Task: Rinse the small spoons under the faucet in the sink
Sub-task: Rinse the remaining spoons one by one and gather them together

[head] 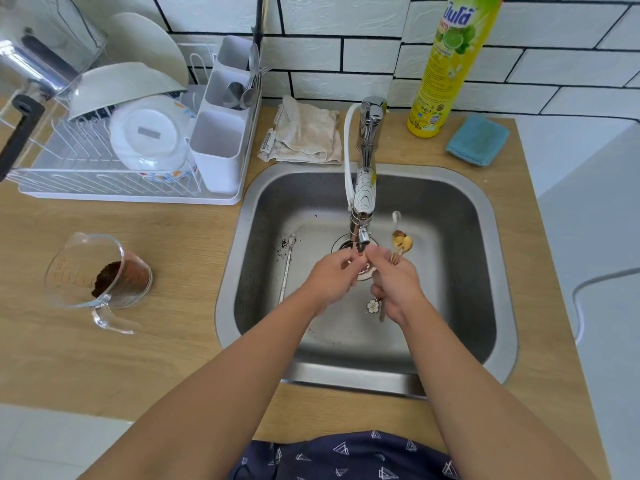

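My right hand grips a bunch of small gold spoons over the steel sink. Their bowls point up and away, and a white flower charm on one handle end hangs below the fist. My left hand is beside it, fingers pinched under the chrome faucet nozzle; what they hold is hidden. A long silver spoon lies on the sink floor at the left, with dark grounds around its bowl. A white-handled utensil rests further back.
A dish rack with bowls, plates and a white cutlery holder stands at the left. A glass measuring cup with brown powder sits on the wooden counter. A cloth, a yellow detergent bottle and a blue sponge line the wall.
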Demonstrator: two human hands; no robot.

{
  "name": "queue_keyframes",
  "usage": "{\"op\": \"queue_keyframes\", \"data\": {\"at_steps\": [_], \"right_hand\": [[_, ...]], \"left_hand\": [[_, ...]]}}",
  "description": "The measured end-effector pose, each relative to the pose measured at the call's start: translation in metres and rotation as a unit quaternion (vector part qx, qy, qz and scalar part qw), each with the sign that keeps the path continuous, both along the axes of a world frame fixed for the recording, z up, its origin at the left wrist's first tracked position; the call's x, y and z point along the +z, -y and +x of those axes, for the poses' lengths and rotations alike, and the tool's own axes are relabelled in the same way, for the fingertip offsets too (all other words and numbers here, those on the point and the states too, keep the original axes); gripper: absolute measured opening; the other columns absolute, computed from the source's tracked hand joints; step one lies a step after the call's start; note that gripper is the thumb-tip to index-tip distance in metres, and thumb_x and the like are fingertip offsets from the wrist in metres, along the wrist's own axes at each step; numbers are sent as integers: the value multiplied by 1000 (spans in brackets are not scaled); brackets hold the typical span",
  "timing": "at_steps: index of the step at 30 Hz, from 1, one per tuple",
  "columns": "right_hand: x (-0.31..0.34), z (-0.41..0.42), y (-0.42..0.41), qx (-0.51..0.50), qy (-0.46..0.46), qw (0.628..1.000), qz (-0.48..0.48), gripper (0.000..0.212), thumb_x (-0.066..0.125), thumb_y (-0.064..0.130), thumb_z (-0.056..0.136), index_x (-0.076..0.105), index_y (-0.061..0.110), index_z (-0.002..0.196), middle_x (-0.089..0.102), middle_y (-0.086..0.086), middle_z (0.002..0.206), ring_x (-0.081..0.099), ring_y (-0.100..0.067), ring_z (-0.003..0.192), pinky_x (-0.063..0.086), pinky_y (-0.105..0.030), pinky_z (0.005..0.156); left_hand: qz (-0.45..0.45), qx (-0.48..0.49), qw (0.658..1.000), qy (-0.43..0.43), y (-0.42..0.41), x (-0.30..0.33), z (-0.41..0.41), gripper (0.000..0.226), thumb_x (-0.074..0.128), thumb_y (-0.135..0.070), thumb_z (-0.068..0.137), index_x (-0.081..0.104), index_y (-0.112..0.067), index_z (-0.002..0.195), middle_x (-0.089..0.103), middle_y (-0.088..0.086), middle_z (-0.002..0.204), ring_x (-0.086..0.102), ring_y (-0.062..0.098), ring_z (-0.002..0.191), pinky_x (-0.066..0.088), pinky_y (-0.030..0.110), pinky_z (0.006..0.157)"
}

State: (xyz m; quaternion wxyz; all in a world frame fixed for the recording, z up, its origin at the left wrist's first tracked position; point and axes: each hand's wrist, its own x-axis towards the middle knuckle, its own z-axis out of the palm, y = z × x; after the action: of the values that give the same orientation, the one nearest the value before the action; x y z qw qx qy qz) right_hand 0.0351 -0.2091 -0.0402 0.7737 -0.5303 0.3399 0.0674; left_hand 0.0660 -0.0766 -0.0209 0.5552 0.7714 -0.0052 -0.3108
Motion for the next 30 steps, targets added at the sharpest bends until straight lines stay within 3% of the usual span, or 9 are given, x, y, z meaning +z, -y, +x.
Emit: {"op": "queue_keyframes", "data": {"at_steps": [2, 4, 6, 9, 15, 20, 26, 30], "right_hand": [[2, 3, 14, -60, 22, 998, -3, 21, 69, 25, 99, 77, 16, 82, 77, 2, 77, 23, -4, 37, 24, -20, 35], [4, 5, 29, -138, 33, 990, 10, 17, 66, 24, 100, 68, 16, 86, 80, -3, 95, 22, -3, 34, 23, -18, 34], [3, 4, 41, -188, 28, 981, 25, 15, 64, 24, 102, 66, 15, 90, 80, -5, 101, 21, -3, 33, 22, -17, 34], [1, -3, 39, -215, 1, 976, 22, 16, 64, 27, 102, 66, 12, 98, 81, -4, 102, 21, -4, 34, 23, -18, 34], [2, -21, 29, -254, -11, 967, 10, 16, 63, 29, 103, 62, 15, 96, 82, 1, 96, 19, -5, 32, 22, -18, 33], [8, -29, 32, -268, -23, 963, 12, 19, 63, 29, 103, 64, 12, 96, 82, 1, 97, 19, -5, 32, 22, -18, 33], [12, -32, 20, -229, -11, 973, 12, 14, 63, 28, 103, 65, 17, 96, 82, 0, 98, 18, -5, 34, 21, -18, 34], [14, -38, 24, -179, 30, 983, 37, 10, 64, 25, 102, 63, 17, 96, 81, -2, 103, 20, -3, 35, 21, -17, 36]], "left_hand": [[14, -35, 999, 20, 4, -3, 8, 19, 58, -31, 98, 64, -24, 81, 64, -7, 69, 54, 9, 50, 40, 17, 47], [11, -49, 999, 2, -3, -10, 11, 11, 61, -24, 98, 67, -22, 88, 68, -3, 77, 59, 9, 56, 46, 19, 57], [-71, -20, 995, -69, -11, -17, 8, 5, 62, -15, 98, 67, -15, 99, 70, 2, 83, 64, 9, 61, 50, 20, 59], [-167, 99, 973, -122, -4, -21, -3, 9, 59, -9, 99, 64, -6, 106, 69, 6, 82, 68, 11, 66, 54, 21, 63], [-171, 255, 944, -117, 28, -19, -14, 25, 48, -24, 105, 62, -10, 89, 52, -2, 61, 42, 9, 42, 35, 21, 45], [-233, 228, 936, -132, 31, -16, -17, 15, 50, -16, 104, 60, -7, 98, 60, 1, 72, 58, 8, 53, 47, 19, 54], [-176, 321, 910, -197, 28, -19, -8, 31, 54, -29, 103, 59, -10, 79, 45, -4, 53, 33, 7, 37, 29, 17, 36], [-188, 306, 892, -275, 22, -21, -2, 20, 47, -16, 103, 56, -11, 85, 42, -3, 56, 29, 8, 40, 26, 20, 41]]}}
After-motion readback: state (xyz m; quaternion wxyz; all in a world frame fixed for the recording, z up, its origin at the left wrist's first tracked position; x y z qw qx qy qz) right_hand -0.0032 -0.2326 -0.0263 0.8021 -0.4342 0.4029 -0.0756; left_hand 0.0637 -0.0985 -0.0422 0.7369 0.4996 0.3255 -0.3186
